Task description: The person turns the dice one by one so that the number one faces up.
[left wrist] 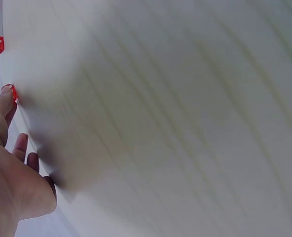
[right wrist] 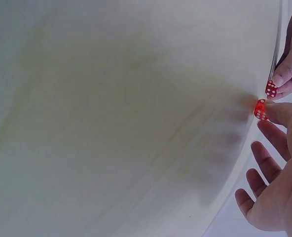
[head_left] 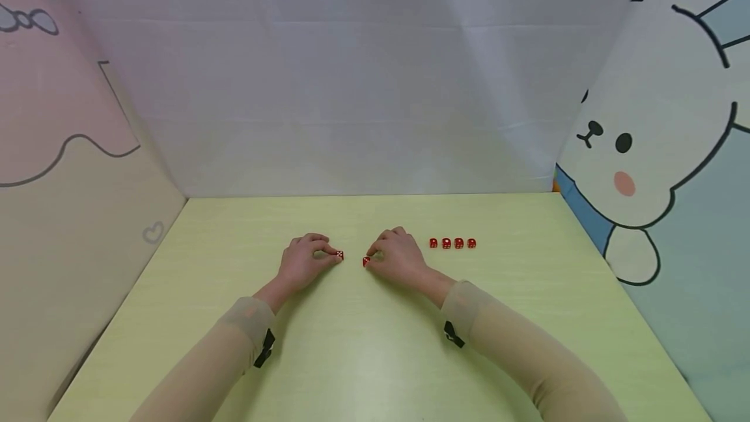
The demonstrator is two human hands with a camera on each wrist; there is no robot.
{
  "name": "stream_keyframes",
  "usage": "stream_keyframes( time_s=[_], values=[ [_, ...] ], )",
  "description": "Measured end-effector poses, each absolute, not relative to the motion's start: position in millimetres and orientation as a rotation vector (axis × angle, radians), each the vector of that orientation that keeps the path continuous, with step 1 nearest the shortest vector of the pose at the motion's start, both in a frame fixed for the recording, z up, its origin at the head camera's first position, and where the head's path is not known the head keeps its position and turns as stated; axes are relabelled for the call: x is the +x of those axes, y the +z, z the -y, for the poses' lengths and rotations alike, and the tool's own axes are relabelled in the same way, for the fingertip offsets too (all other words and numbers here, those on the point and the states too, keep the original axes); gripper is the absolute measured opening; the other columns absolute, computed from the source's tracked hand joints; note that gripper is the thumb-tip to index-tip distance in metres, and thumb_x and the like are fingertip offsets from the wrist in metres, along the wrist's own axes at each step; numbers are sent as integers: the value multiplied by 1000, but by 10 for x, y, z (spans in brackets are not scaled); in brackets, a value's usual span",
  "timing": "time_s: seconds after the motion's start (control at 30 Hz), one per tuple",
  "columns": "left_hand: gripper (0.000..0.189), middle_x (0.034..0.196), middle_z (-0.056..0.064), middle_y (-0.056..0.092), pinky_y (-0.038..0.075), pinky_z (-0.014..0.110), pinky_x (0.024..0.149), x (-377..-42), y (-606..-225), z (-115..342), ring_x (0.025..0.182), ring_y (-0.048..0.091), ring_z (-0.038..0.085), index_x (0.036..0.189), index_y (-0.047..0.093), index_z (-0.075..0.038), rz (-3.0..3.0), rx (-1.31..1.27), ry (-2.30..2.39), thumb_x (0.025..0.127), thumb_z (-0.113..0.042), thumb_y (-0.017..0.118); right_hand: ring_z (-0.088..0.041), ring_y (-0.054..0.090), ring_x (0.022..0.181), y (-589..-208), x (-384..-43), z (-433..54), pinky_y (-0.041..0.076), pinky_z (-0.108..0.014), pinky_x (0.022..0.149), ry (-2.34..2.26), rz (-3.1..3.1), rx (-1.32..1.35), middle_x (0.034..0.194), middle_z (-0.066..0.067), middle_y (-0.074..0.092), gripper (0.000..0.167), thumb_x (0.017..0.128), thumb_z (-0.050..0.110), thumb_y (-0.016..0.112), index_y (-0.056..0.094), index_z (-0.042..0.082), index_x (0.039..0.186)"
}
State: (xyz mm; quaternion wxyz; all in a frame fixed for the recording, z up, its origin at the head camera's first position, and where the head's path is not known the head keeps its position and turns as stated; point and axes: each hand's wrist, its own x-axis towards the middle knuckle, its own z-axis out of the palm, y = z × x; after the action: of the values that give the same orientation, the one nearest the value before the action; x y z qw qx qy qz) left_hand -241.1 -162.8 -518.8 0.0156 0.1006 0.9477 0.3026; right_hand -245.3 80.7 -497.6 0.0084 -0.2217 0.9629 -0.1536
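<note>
Resting on one pale green table (head_left: 375,357), which is the largest thing here, are two hands and six small red dice with white dots. Three walls stand around the table: one plain grey sheet at the back, one pink and beige panel at the left, and one panel with a drawn white rabbit (head_left: 638,148) at the right; no writing or brand can be read on any of them. The left hand (head_left: 305,260) pinches one red die (head_left: 340,254) between thumb and forefinger, the other fingers curled. The right hand (head_left: 398,256) pinches a second red die (head_left: 366,261) in the same way. These two dice are near the middle of the table, close but not touching. Four more dice (head_left: 452,243) stand in one straight row just right of the right hand.
</note>
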Motion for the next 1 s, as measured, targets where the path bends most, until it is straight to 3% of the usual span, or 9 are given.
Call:
stream_keyframes(
  time_s=[0.3,0.6,1.0],
  values=[
    [24,140,6,59,33,63,106,-2427,-5202,1634,132,45,43,104,80,-21,-2944,313,950,93,-42,75,-26,52,116,-4961,-2450,-830,44,-45,98,-488,-3023,-696,111,2,67,11,92,34,76,82,27,97],
    [23,141,7,59,32,64,106,-2419,-5180,1630,132,44,44,105,80,-21,-2939,314,944,94,-41,75,-27,49,122,-4822,-2377,-1064,41,-46,103,-679,-3012,-613,114,3,67,12,94,36,75,81,30,103],
    [23,140,7,59,33,63,106,-2410,-5152,1637,132,45,44,103,80,-20,-2947,310,932,93,-41,76,-24,48,120,-4568,-2142,-1482,44,-46,96,-924,-2988,-619,110,5,66,10,93,32,77,82,30,101]
  ],
)
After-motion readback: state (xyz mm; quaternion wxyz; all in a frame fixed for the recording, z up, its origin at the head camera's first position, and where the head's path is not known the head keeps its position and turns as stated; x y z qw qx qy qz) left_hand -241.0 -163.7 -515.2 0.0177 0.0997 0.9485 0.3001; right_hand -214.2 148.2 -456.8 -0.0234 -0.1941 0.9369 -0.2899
